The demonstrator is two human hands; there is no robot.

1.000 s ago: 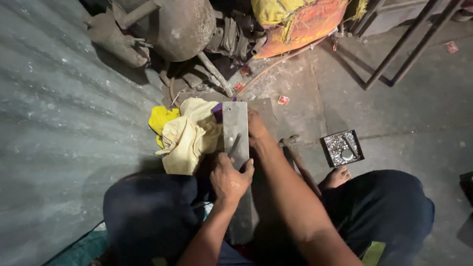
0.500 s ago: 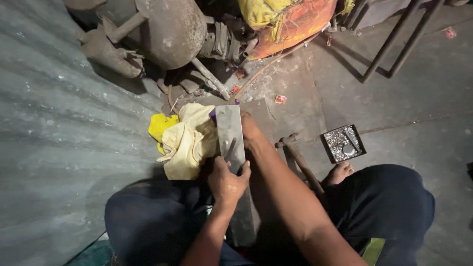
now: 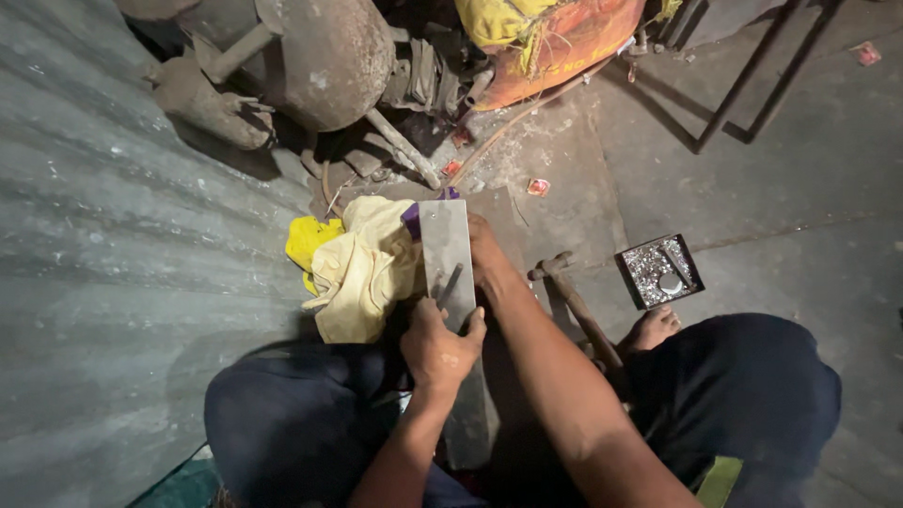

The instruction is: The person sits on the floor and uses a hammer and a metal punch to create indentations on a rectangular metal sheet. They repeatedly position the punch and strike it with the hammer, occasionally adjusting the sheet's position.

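**Both hands on a metal strip**

Head view: the long grey metal strip (image 3: 450,273) lies between the knees. The left hand (image 3: 437,343) has its fingers clamped on a thin tool against the strip; the right hand (image 3: 484,252) grips its right edge. A yellow cloth (image 3: 362,273) lies just left.

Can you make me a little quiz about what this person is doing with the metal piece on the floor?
1. True or false: the left hand rests on the flat metal strip.
2. What lies just left of the strip? A) yellow cloth B) a red bucket C) a book
3. Which tool with a wooden handle lies on the floor beside the right hand?

Key: 1 true. 2 A. 3 the hammer, between the strip and the small square tray.
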